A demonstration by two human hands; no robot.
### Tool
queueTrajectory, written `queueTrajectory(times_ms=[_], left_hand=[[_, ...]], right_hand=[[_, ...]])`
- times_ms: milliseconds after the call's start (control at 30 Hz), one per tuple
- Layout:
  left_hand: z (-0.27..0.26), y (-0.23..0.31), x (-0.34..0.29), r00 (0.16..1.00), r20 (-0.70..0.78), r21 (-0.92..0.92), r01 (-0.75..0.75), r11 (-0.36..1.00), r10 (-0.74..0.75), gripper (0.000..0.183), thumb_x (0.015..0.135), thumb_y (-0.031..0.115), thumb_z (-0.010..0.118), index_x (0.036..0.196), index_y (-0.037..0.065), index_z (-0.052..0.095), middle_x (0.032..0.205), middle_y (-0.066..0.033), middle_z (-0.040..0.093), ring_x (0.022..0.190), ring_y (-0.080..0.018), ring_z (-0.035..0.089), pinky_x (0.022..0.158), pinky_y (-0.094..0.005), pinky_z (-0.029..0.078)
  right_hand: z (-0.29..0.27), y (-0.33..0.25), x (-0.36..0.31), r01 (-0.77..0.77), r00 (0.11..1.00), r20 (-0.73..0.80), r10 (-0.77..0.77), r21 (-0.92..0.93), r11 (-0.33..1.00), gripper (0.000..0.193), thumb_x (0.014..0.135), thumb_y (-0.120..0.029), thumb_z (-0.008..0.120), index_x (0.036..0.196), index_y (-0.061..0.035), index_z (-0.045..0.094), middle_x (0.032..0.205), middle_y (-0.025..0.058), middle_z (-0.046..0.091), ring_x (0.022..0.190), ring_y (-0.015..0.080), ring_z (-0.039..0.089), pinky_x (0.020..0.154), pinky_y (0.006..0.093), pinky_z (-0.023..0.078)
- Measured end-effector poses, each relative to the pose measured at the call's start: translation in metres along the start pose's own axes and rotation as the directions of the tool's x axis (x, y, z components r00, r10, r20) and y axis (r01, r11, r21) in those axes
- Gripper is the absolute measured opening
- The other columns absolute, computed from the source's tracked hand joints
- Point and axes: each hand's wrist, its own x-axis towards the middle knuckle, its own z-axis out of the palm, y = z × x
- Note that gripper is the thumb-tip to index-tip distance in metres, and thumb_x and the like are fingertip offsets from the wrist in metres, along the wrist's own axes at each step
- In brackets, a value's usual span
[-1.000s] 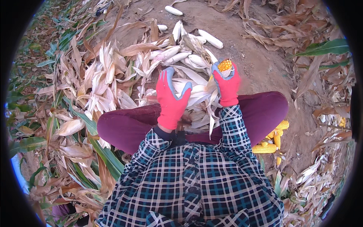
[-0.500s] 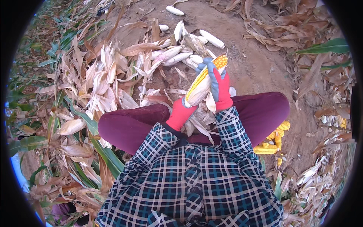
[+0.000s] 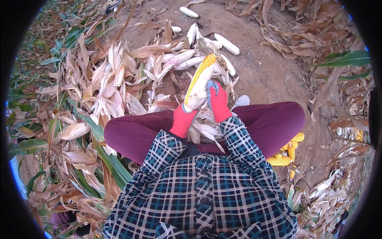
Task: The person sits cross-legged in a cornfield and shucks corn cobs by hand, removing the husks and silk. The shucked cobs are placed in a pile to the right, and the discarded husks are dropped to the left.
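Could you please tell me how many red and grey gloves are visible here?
2: one is on the left hand, at the lower end of the partly husked corn ear; the other is on the right hand, at that ear's right side.

Left hand (image 3: 184, 121): fingers mostly hidden behind base of corn ear (image 3: 201, 75); ear's lower end out of sight in the grip. Kernels on side toward right hand (image 3: 218, 102) covered by husk; whether this hand pinches the husk, cannot tell. Pale object (image 3: 242, 100) just right of right hand: partly behind knee (image 3: 278, 117), kind unclear. Yellow ears (image 3: 292, 148), farther right and nearer the body: partly hidden by same leg. Dark item (image 3: 112, 7), far beyond left hand: too small to identify.
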Motion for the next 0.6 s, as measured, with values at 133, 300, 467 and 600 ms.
queueTrajectory(times_ms=[133,300,467,600], left_hand=[[-0.012,0.005,-0.002,0.991,0.118,-0.376,0.107,0.92,-0.067,0.042,0.082,0.013,0.069,0.121,0.001,0.06,0.106,-0.0079,0.068,0.092,-0.0168,0.065,0.081,-0.0302,0.052],[-0.017,0.021,-0.014,0.892,0.416,-0.685,0.434,0.585,-0.174,0.031,0.08,0.005,0.064,0.11,-0.002,0.062,0.093,-0.0098,0.067,0.085,-0.0197,0.067,0.077,-0.0315,0.054],[-0.016,-0.019,0.008,0.985,0.034,-0.364,0.17,0.916,-0.169,0.034,0.076,0.009,0.068,0.108,0.0,0.064,0.093,-0.0099,0.069,0.088,-0.0215,0.067,0.074,-0.0316,0.052],[-0.021,-0.036,0.019,0.995,-0.095,0.022,0.023,0.999,-0.021,0.045,0.075,0.013,0.075,0.115,0.0,0.062,0.104,-0.0101,0.07,0.089,-0.0168,0.066,0.077,-0.0309,0.053]], right_hand=[[-0.017,-0.003,-0.008,0.032,0.958,0.285,0.029,-0.208,0.978,0.027,0.095,-0.029,0.055,0.1,-0.0035,0.062,0.086,0.0194,0.067,0.078,0.0361,0.066,0.066,0.0423,0.049],[-0.026,0.018,-0.068,0.333,0.753,0.658,0.023,-0.411,0.848,0.026,0.092,-0.033,0.051,0.091,-0.0095,0.061,0.081,0.0167,0.065,0.078,0.0347,0.066,0.068,0.0477,0.05],[-0.04,0.015,-0.044,0.352,0.75,0.653,0.109,-0.533,0.77,0.028,0.091,-0.033,0.057,0.105,-0.0087,0.062,0.095,0.0162,0.068,0.087,0.0325,0.066,0.077,0.0449,0.051],[-0.059,0.007,-0.013,-0.22,0.943,0.286,0.173,0.144,0.965,0.034,0.091,-0.021,0.065,0.119,-0.0025,0.057,0.101,0.0084,0.066,0.088,0.0169,0.064,0.079,0.0314,0.052]])
